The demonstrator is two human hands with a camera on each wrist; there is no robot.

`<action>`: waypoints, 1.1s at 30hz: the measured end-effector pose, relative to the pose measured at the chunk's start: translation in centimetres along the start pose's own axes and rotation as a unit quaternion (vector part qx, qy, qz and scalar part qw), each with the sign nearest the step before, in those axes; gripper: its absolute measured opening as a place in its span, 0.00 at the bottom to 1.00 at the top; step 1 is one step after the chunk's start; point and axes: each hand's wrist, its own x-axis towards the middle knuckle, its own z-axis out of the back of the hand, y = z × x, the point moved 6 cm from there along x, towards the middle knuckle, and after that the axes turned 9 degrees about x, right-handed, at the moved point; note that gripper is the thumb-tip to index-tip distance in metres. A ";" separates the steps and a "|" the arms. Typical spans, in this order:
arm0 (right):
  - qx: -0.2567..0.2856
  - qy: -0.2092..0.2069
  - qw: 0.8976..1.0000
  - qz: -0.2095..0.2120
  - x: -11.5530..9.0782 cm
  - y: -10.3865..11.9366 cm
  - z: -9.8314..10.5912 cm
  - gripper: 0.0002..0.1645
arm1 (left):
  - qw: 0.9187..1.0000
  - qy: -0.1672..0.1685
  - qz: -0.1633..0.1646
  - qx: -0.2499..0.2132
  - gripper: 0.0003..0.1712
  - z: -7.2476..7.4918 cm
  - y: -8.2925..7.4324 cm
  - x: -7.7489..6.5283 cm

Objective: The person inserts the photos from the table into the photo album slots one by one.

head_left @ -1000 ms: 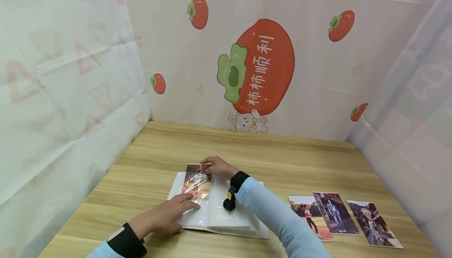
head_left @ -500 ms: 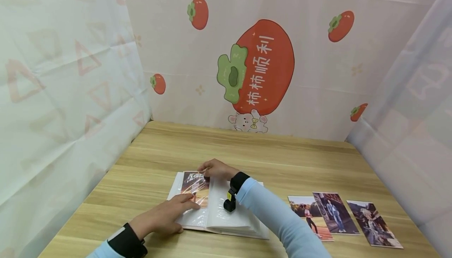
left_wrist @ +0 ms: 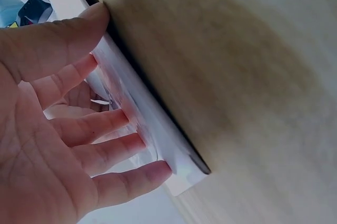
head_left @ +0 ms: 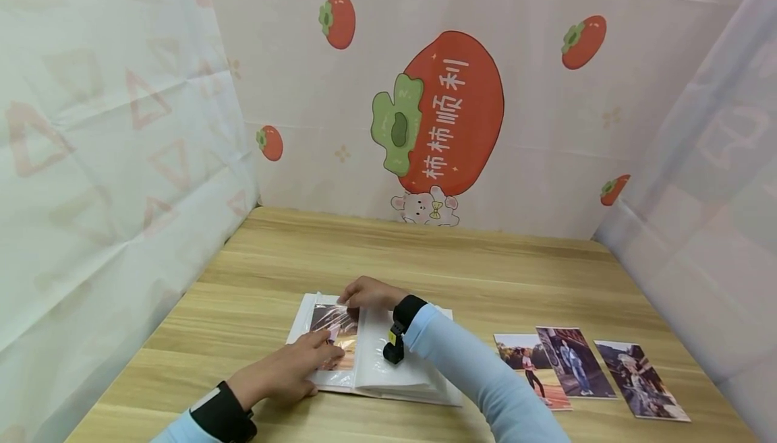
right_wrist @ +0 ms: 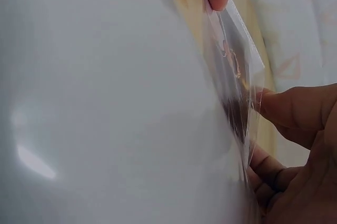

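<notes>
Closest in, your left hand [head_left: 291, 365] is resting over the left page of the spread photo album [head_left: 400, 377], fingers extended, its grip holding nothing. Off to your right, three loose photos [head_left: 577, 362] are lying on the worktop [head_left: 461, 261], the left two overlapping. Across on the album's left page, the sleeved photo [head_left: 347, 342] is lying beneath your left fingertips, inside its clear sleeve [right_wrist: 239, 58]. At that page's far edge, your right hand [head_left: 371, 292] is pinching the clear sleeve in its grip. Beyond, a persimmon-printed backdrop [head_left: 540, 126] is hanging behind the worktop.
</notes>
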 end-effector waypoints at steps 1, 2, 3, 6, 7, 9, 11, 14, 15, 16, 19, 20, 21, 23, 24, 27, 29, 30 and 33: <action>0.002 0.005 1.000 -0.001 0.0 0.0 -0.1 0.14 | 1.000 0.002 0.001 -0.003 0.34 0.0 0.0 0.0; 0.000 0.009 1.000 -0.002 -0.1 0.1 -0.1 0.13 | 1.000 0.002 0.001 -0.005 0.34 0.0 0.0 0.0; -0.002 0.012 1.000 -0.004 -0.1 0.1 -0.1 0.13 | 1.000 0.003 0.001 -0.007 0.34 0.1 0.0 0.1; -0.018 0.014 1.000 -0.012 -0.2 0.1 0.0 0.13 | 1.000 0.007 0.007 -0.015 0.33 0.0 0.0 0.2; -0.023 0.013 1.000 -0.014 -0.3 0.2 0.0 0.13 | 1.000 0.009 0.009 -0.017 0.33 0.0 0.0 0.3; -0.034 0.013 0.999 -0.016 -0.3 0.2 0.1 0.13 | 1.000 0.014 0.015 -0.022 0.32 0.0 0.1 0.3; -0.036 0.013 0.999 -0.016 -0.3 0.2 0.2 0.14 | 0.999 0.017 0.019 -0.026 0.32 0.0 0.2 0.3; -0.038 0.008 0.999 -0.016 -0.4 0.1 0.4 0.16 | 0.999 0.021 0.021 -0.029 0.32 0.0 0.2 0.3; -0.035 0.005 0.999 -0.016 -0.5 0.1 0.6 0.17 | 0.999 0.022 0.021 -0.030 0.32 0.0 0.2 0.3; -0.030 0.000 0.999 -0.016 -0.6 0.1 0.7 0.18 | 0.999 0.023 0.022 -0.033 0.32 0.0 0.3 0.3; -0.018 -0.010 1.000 -0.016 -1.2 0.1 1.5 0.23 | 0.999 0.023 0.023 -0.038 0.32 -0.1 0.4 0.3; -0.012 -0.011 1.000 -0.014 -1.4 0.1 1.7 0.24 | 0.999 0.023 0.023 -0.039 0.32 -0.2 0.5 0.4; -0.006 -0.011 1.000 -0.013 -1.8 0.1 2.0 0.26 | 0.999 0.022 0.023 -0.040 0.31 -0.2 0.5 0.4; -0.005 -0.011 1.000 -0.009 -2.6 0.2 2.6 0.30 | 0.999 0.021 0.023 -0.043 0.31 -0.2 0.6 0.4; -0.005 -0.011 1.000 -0.007 -3.0 0.2 3.0 0.31 | 0.999 0.021 0.022 -0.041 0.31 -0.3 0.7 0.5; -0.027 -0.009 1.000 -0.001 -4.7 0.2 3.8 0.34 | 0.999 0.020 0.018 -0.039 0.31 -0.2 0.7 0.6; -0.053 -0.011 0.999 0.003 -6.1 0.1 4.3 0.36 | 0.999 0.018 0.015 -0.033 0.31 -0.1 0.8 0.8; -0.070 -0.013 0.997 0.007 -6.8 0.1 4.5 0.37 | 0.999 0.016 0.014 -0.030 0.31 -0.1 0.8 0.8; -0.127 -0.027 0.991 0.025 -8.9 0.1 5.0 0.39 | 1.000 0.010 0.013 -0.023 0.30 0.1 0.9 0.9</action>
